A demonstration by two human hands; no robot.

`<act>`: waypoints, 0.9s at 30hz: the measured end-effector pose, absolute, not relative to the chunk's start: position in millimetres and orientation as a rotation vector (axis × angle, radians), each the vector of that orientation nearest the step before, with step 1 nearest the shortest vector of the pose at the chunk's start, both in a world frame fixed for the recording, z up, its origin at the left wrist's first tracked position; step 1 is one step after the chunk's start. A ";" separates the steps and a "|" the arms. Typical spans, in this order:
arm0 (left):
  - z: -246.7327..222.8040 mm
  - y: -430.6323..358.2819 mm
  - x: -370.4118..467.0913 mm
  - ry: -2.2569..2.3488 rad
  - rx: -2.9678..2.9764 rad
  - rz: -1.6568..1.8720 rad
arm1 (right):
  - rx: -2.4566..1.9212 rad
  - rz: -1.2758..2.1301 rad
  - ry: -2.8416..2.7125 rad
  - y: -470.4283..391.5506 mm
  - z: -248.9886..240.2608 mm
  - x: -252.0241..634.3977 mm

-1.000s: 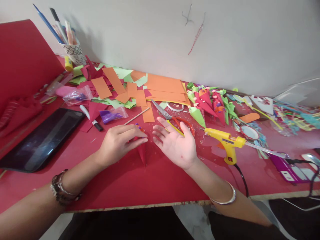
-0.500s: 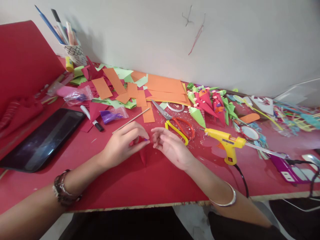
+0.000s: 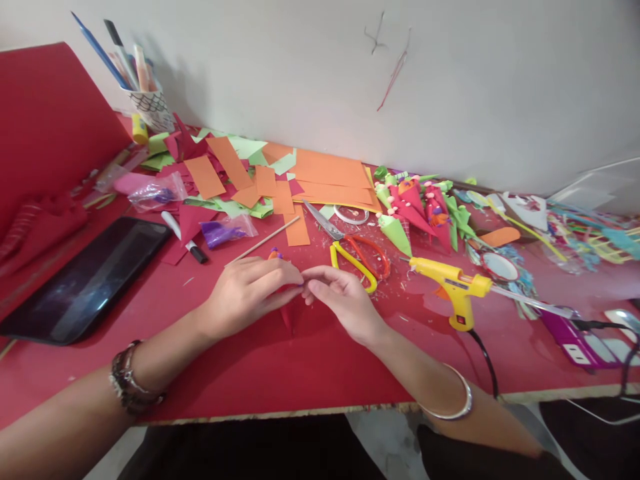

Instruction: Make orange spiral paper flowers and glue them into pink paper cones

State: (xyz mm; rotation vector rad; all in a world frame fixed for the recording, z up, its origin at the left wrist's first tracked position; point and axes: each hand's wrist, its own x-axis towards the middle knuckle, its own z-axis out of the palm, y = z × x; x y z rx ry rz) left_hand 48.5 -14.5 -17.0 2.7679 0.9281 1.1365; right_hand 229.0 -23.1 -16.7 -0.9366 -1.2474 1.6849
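My left hand (image 3: 253, 290) is closed around a red paper cone (image 3: 286, 320) that is mostly covered by the fingers. The cone's point hangs below the hand, and an orange bit with small purple dots (image 3: 274, 254) shows above the knuckles. A tiny purple spot is at the left fingertips. Bent inward, my right hand (image 3: 343, 297) meets those fingertips with thumb and forefinger; whatever is pinched there is too small to make out. Just beyond the right hand lie the scissors (image 3: 354, 257) with red and yellow handles.
A yellow glue gun (image 3: 453, 283) lies at right, its cord over the table edge. Finished paper cones (image 3: 413, 207) are piled behind it. Orange paper strips (image 3: 227, 160), a thin stick (image 3: 265, 239), a marker (image 3: 184, 237), a dark tablet (image 3: 90, 277) and a pen cup (image 3: 150, 107) are around.
My right fingertips have closed up to my left fingertips, where a gap was before. The left hand has turned slightly, and the orange and purple top now shows above it.
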 end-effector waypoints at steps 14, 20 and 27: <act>-9.6 -10.7 44.9 1.164 2.842 1.131 | -0.948 1.644 -1.219 -23.4 -18.8 229.0; -8.2 -10.3 43.3 1.774 2.758 0.619 | -0.925 1.718 -1.137 -21.4 -22.0 229.7; -15.7 -17.7 56.6 1.967 2.728 0.272 | -0.903 1.739 -1.108 -20.4 -22.8 232.1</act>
